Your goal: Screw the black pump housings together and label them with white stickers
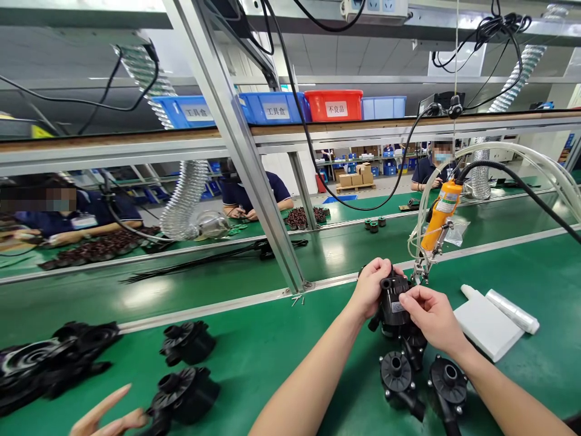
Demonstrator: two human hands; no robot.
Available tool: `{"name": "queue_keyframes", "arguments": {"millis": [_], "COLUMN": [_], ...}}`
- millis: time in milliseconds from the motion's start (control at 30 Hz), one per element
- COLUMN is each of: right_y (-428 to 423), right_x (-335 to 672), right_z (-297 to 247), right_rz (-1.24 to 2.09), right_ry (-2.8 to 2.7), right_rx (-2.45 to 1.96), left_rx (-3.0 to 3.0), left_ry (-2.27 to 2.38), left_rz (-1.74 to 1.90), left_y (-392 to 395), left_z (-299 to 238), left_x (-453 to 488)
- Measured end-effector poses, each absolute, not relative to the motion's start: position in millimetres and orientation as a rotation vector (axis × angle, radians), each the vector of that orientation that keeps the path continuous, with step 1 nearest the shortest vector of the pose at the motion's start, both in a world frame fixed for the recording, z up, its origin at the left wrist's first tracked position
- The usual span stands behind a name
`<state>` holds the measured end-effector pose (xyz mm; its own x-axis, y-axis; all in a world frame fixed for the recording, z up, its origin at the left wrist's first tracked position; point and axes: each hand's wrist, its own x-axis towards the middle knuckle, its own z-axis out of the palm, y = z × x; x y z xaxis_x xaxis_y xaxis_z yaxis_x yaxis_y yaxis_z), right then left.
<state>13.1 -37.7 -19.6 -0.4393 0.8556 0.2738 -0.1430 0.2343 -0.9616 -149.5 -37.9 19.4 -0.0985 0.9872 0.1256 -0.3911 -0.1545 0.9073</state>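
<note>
My left hand [373,289] is wrapped round a black pump [391,297] with a small white label [397,306] on its side. The pump is held above the green bench, its round port facing me. My right hand [429,312] is closed in a pinch against the pump beside the label; what lies between the fingertips is too small to make out. Just below stand several finished-looking black pumps, among them one on the left [397,370] and one on the right [449,381]. Behind my right hand hangs an orange electric screwdriver [442,209] with clear hoses.
A white bottle [488,321] and a clear roll [512,312] lie at right. Another person's hand [111,418] touches a black pump housing [184,393] at lower left. Loose screws [297,300] lie by the metal post [245,151]. Co-workers sit across the conveyor [218,266].
</note>
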Motion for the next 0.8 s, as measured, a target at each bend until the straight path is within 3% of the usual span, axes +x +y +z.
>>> {"name": "queue_keyframes", "arguments": {"millis": [467,733,800], "right_y": [-41,-38,-33], "right_x": [14,25,29], "right_z": [-18,-18,-19], "right_rz": [1.104,0.394,0.357], "right_ry": [-1.710,-1.976,-1.928], "right_rx": [-0.673,-0.486,-0.525], "left_rx": [0.942,0.896,0.904], "left_ry": [0.869,0.818,0.787], "left_rz": [1.533,1.521,1.515], "left_y": [-37,-40,-42], "left_z": [18,22,25], "left_x": [-149,-147,-147]}}
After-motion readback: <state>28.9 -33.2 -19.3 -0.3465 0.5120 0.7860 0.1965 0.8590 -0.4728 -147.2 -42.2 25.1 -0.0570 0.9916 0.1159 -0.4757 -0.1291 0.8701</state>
